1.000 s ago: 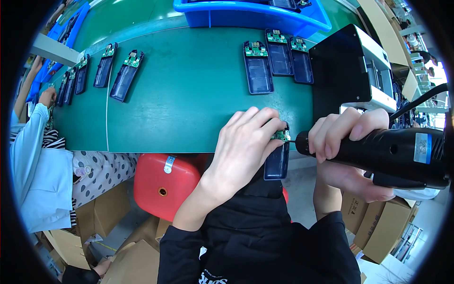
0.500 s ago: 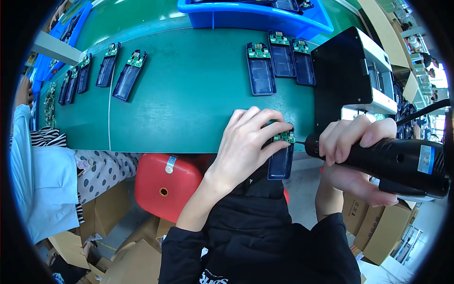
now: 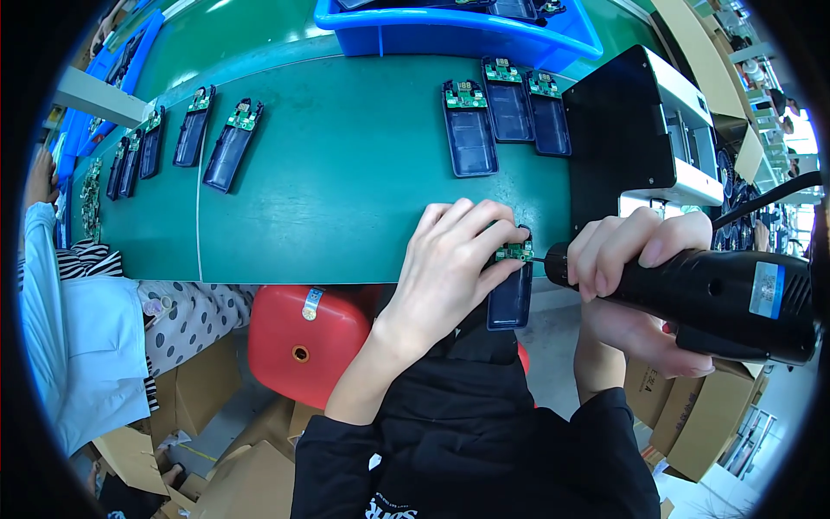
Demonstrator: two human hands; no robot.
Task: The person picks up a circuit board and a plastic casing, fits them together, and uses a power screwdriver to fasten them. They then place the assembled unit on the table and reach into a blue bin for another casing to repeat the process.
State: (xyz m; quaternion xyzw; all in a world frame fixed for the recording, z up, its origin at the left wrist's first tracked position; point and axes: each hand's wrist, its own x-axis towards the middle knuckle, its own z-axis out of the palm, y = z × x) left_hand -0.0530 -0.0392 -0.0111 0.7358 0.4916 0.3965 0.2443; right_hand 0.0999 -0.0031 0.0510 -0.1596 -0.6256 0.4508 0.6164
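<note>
My left hand (image 3: pixel 462 259) grips a dark blue plastic casing (image 3: pixel 508 298) by its upper end, thumb and fingers at the small green circuit board (image 3: pixel 516 252) seated there. The casing juts over the table's near edge. In my right hand (image 3: pixel 635 268) is a black electric screwdriver (image 3: pixel 735 298), held level and pointing left. Its thin bit (image 3: pixel 538 259) reaches the board's right side; whether it sits in a screw is too small to tell. Beyond my hands lie three similar casings with boards, the nearest one (image 3: pixel 471 138) apart from my fingers.
A black-and-white machine (image 3: pixel 644 130) stands at the table's right. A blue bin (image 3: pixel 458 39) with more casings is at the back. Several casings (image 3: pixel 232 147) lie on the left, near a co-worker's sleeve (image 3: pixel 39 259). A red stool (image 3: pixel 303 337) and cardboard boxes (image 3: pixel 683 415) are below.
The view has shifted slightly. Both hands, the casing and the screwdriver keep nearly the same positions relative to each other, with the bit still at the board.
</note>
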